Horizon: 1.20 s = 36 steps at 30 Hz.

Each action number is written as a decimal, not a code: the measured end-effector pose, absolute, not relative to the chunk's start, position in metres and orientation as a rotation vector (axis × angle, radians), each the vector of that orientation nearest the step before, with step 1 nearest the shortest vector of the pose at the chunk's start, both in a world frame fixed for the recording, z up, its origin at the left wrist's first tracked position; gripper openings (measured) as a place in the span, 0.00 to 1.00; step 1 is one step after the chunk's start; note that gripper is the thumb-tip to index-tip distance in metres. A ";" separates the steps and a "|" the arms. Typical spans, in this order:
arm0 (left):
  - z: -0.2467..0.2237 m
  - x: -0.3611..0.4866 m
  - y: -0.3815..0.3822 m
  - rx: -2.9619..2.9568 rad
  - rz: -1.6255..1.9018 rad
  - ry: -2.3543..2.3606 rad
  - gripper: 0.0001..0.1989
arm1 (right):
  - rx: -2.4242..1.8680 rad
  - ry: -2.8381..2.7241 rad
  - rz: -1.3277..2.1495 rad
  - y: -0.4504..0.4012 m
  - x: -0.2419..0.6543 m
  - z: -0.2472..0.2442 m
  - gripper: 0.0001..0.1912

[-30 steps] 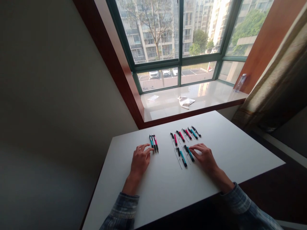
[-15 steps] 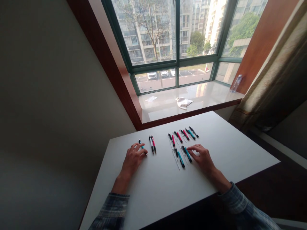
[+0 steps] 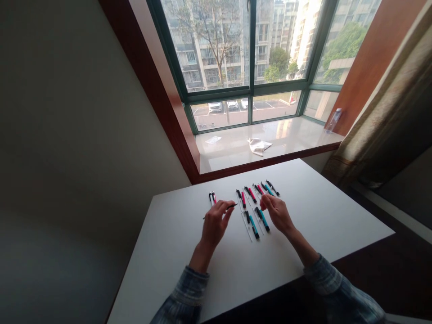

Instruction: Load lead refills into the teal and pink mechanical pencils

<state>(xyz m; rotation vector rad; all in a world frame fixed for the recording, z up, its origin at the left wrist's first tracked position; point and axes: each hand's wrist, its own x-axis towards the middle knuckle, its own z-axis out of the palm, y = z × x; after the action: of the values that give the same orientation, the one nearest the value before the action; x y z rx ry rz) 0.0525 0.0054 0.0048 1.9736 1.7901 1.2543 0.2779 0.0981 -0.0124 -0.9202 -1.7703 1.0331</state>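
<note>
My left hand (image 3: 215,223) was curled, its fingers closed around a slim dark pen (image 3: 232,206) that stuck out at 9 o'clock and 2 o'clock from my grip. At 12 o'clock from that hand, a pair of pens (image 3: 211,197), one of them pink, lay side by side on the white table (image 3: 162,234). My right hand (image 3: 278,213) hovered at 3 o'clock from my left, its fingertips (image 3: 265,202) bunched together beside a row of pens (image 3: 251,194) in clear sleeves. I cannot tell whether those fingers pinched anything. Two teal pens (image 3: 259,223) lay side by side below the row, nearly under my right fingers. Beyond the table at 12 o'clock, a crumpled white cloth (image 3: 258,146) lay on the window sill (image 3: 286,146), with a plastic bottle (image 3: 334,120) at 1 o'clock.
</note>
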 end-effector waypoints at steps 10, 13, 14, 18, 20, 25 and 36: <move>-0.021 0.089 0.001 1.701 1.318 1.643 0.09 | -0.824 -2.051 0.989 0.097 0.251 -0.025 0.32; -0.020 0.090 0.000 1.668 1.334 1.638 0.09 | -0.797 -2.020 0.970 0.096 0.250 -0.025 0.30; -0.020 0.091 0.001 1.663 1.335 1.630 0.09 | -0.800 -2.008 0.950 0.096 0.250 -0.025 0.30; -0.020 0.091 0.002 1.674 1.334 1.602 0.11 | -0.800 -1.979 0.926 0.097 0.251 -0.025 0.27; -0.021 0.090 0.002 1.705 1.335 1.619 0.11 | -0.783 -1.960 0.963 0.097 0.251 -0.025 0.23; -0.025 0.086 0.002 1.803 1.363 1.700 0.12 | -0.645 -1.871 1.206 0.096 0.252 -0.023 0.16; -0.027 0.086 0.002 1.845 1.368 1.712 0.10 | -0.525 -1.639 1.566 0.096 0.252 -0.022 0.22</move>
<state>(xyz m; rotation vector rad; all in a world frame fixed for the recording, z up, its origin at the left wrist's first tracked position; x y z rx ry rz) 0.0862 0.0020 -0.0265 1.8454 1.7116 1.3684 0.2517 0.0956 -0.0217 -0.5251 -1.6392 1.5657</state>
